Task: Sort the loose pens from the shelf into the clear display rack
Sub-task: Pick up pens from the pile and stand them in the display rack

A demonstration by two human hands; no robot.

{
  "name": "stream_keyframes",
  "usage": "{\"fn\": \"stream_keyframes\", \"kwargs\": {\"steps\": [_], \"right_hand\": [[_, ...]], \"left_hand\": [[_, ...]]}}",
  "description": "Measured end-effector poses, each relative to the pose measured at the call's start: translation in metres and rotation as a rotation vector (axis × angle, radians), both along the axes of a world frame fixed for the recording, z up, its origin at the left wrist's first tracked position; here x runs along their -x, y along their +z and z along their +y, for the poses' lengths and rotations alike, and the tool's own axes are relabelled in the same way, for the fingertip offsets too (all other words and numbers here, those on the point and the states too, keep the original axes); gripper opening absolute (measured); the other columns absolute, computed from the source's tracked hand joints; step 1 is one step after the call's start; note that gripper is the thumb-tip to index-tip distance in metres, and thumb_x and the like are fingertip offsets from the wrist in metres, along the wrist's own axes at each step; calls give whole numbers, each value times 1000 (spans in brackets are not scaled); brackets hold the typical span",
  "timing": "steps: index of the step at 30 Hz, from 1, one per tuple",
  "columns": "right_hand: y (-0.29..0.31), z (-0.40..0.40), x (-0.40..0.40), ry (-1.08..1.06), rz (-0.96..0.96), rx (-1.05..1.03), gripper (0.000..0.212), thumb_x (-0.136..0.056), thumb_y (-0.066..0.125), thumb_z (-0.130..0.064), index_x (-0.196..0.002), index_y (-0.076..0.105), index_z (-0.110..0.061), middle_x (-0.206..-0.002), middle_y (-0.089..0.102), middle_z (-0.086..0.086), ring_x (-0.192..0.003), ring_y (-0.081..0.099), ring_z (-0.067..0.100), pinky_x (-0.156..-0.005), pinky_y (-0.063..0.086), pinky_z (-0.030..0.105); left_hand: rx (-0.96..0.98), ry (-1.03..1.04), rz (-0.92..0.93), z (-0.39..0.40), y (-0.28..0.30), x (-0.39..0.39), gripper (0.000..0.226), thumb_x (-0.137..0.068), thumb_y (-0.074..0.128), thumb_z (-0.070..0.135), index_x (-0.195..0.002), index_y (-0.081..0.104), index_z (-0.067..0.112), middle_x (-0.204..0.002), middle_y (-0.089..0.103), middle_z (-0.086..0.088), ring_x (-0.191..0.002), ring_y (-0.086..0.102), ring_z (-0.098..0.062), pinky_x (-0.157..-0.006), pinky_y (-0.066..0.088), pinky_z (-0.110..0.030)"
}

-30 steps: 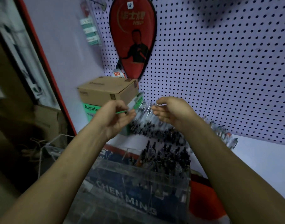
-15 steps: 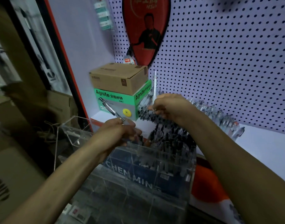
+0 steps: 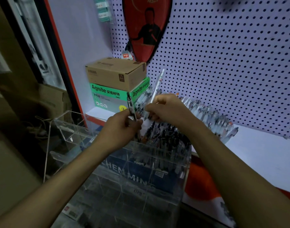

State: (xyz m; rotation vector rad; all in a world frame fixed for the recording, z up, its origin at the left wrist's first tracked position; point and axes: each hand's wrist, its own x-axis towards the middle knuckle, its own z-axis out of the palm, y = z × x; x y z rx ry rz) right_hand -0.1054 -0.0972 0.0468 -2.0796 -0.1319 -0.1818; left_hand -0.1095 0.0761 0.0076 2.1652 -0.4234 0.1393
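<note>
Above the rack (image 3: 165,155), left hand (image 3: 119,129) pinches a pen (image 3: 130,106), right (image 3: 167,109) another (image 3: 157,84); each should drop tip-down, upright.

1. Two hands: the left hand (image 3: 120,127) and the right hand (image 3: 167,109)
2. One pen (image 3: 130,105) pinched in the left hand, standing nearly upright
3. One clear pen (image 3: 157,84) gripped in the right hand, tilted up toward the pegboard
4. One row of loose pens (image 3: 211,117) on the white shelf (image 3: 264,153), too many and too blurred to count
5. One clear display rack (image 3: 141,178); the dark-capped pens (image 3: 165,137) standing in it cannot be counted
6. Two stacked boxes: one brown cardboard box (image 3: 116,73) on one green Agnite box (image 3: 108,96)
7. One red racket cover (image 3: 147,27) on one pegboard (image 3: 231,63)
</note>
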Motion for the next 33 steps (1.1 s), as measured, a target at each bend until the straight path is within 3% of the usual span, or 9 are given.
{"fn": "stream_keyframes", "kwargs": {"steps": [5, 12, 15, 19, 23, 25, 27, 30, 33], "right_hand": [[1, -5, 4, 19, -65, 136, 23, -84, 72, -23, -67, 62, -13, -62, 66, 0, -57, 63, 17, -61, 56, 37], [-4, 0, 7, 38, -159, 213, 29, -90, 67, -28, -68, 58, -12, -65, 62, 0, -51, 54, 1, -59, 48, 27], [-7, 2, 6, 30, -153, 234, 25, -84, 72, -23, -72, 53, -11, -70, 62, 4, -58, 55, 12, -61, 47, 28], [-7, 5, 7, 35, -191, 256, 35, -87, 71, -22, -62, 46, -20, -66, 59, -4, -53, 54, 3, -53, 42, 23], [-9, 7, 8, 44, -260, 271, 38, -94, 64, -27, -64, 56, -4, -70, 66, 17, -61, 62, 26, -57, 49, 33], [-11, 6, 6, 77, -235, 331, 40, -94, 64, -27, -69, 61, 5, -67, 62, 20, -54, 54, 27, -55, 44, 32], [-10, 3, 5, 103, -180, 366, 37, -91, 67, -26, -70, 63, 4, -61, 57, 13, -48, 47, 18, -52, 40, 28], [-7, -2, 2, 112, -178, 397, 22, -87, 71, -24, -81, 72, -2, -77, 69, 9, -66, 65, 16, -66, 52, 26], [-3, -4, 2, 104, -209, 442, 9, -83, 75, -22, -82, 75, -13, -74, 66, -10, -63, 59, -6, -66, 47, 14]], "left_hand": [[-88, 77, -156, 4, -2, -2, 24, -89, 68, 28, -82, 62, 6, -68, 63, -8, -66, 61, -23, -66, 52, -40], [-279, 16, -148, 9, 3, 0, 5, -86, 73, 19, -89, 69, 20, -82, 70, 0, -80, 64, -17, -66, 44, -24], [-345, -37, -179, 9, -1, 0, 9, -89, 68, 15, -98, 69, 17, -95, 73, -2, -88, 66, -18, -79, 50, -29], [-472, -88, -159, 9, -6, -4, 23, -88, 61, 7, -107, 66, 18, -107, 72, -5, -100, 66, -25, -84, 55, -40], [-588, -117, -152, 10, -9, -7, 25, -87, 56, 8, -107, 65, 19, -107, 70, -8, -98, 64, -30, -81, 54, -43], [-585, -142, -136, 14, -10, -8, 24, -87, 54, 6, -104, 66, 18, -105, 70, -8, -95, 63, -29, -79, 53, -39], [-543, -168, -114, 17, -11, -7, 27, -89, 54, 4, -108, 68, 18, -107, 70, -6, -96, 63, -26, -81, 52, -35], [-446, -185, -117, 21, -12, -3, 32, -90, 56, 6, -115, 69, 20, -111, 70, 1, -99, 64, -16, -85, 51, -28], [-342, -156, -106, 23, -13, 1, 32, -86, 64, 8, -115, 69, 21, -104, 69, 7, -94, 62, -8, -77, 44, -16]]}}
